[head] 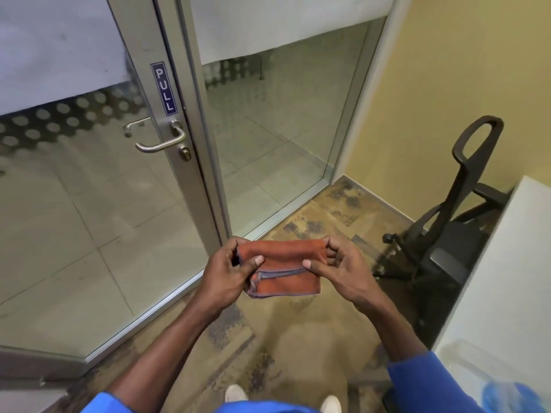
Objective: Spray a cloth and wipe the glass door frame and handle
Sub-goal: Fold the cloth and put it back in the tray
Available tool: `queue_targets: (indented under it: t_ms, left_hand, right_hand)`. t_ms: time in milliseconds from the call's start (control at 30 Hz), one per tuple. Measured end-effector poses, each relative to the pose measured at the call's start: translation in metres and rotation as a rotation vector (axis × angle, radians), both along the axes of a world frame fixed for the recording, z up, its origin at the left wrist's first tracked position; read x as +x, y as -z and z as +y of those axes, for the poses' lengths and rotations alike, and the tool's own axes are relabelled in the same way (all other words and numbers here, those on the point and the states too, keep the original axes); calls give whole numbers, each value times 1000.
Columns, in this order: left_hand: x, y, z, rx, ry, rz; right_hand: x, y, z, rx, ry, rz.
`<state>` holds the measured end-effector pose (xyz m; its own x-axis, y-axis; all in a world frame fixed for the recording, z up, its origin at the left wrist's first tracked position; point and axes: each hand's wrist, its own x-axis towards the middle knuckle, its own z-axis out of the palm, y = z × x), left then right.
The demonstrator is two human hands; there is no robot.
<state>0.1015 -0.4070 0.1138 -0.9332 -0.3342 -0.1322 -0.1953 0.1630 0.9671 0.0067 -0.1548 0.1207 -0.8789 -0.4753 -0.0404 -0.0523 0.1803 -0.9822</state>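
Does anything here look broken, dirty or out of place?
Nothing looks broken. The frosted glass on the door has dark smudges near its frame, and the carpet is mottled with dark patches, possibly just its pattern. Both hands hold a folded cloth.

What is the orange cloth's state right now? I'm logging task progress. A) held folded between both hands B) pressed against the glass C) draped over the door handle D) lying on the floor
A: the orange cloth is pinched at its two ends by the left hand and right hand, folded, in mid-air, well clear of the door handle.
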Motion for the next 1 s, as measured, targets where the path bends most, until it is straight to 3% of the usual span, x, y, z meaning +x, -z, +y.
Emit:
queue_targets:
  t_ms: [133, 267, 533, 633, 767, 867, 1000]
  left_hand:
    - [-20, 14, 53, 24, -41, -14]
    - [-40, 24, 122, 80, -221, -157]
    - [-62, 27, 254, 797, -255, -417]
    - [-66, 35, 286, 901, -157, -464]
    - [-64, 51, 329, 718, 71, -472]
    - [-66, 70, 349, 617, 158, -478]
    - [-74, 88, 366, 614, 245, -495]
  right_hand:
    - [2, 3, 50, 43, 9, 105]
    - [9, 7, 92, 117, 101, 542]
    - [37, 33, 183, 295, 287, 763]
    - [53, 55, 219, 399, 361, 742]
    - [78, 77, 261, 405, 397, 634]
    - [101, 87, 278, 302, 428, 455]
    - [121, 97, 291, 237, 779, 140]
